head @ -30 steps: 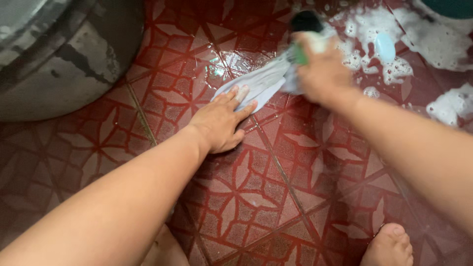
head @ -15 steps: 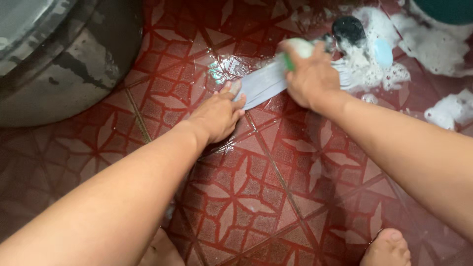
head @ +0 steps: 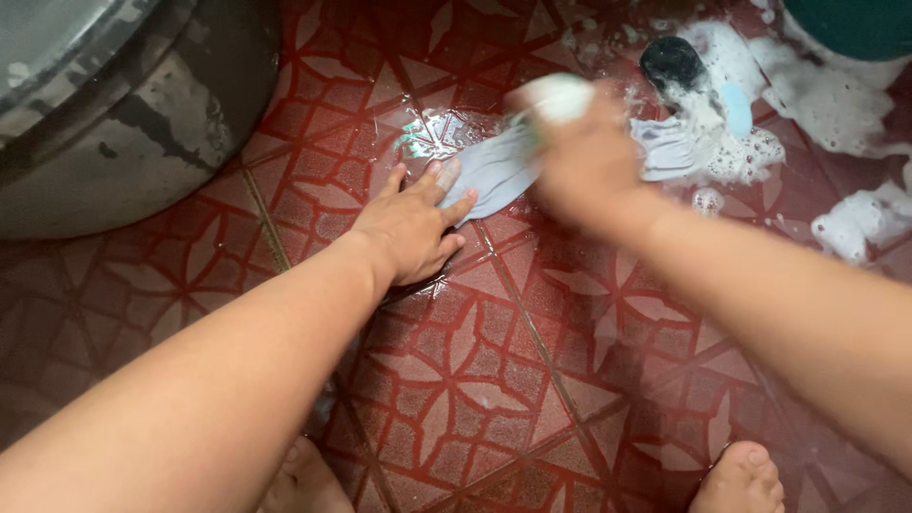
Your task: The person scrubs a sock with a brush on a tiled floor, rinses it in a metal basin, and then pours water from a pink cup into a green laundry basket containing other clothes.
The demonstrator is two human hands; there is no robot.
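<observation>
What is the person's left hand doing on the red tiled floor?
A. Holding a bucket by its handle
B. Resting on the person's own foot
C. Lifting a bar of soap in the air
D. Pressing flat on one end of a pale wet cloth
D: the left hand lies spread and flat on the floor, its fingertips on the near end of the pale cloth, while the blurred right hand grips a white brush-like thing over it.
</observation>
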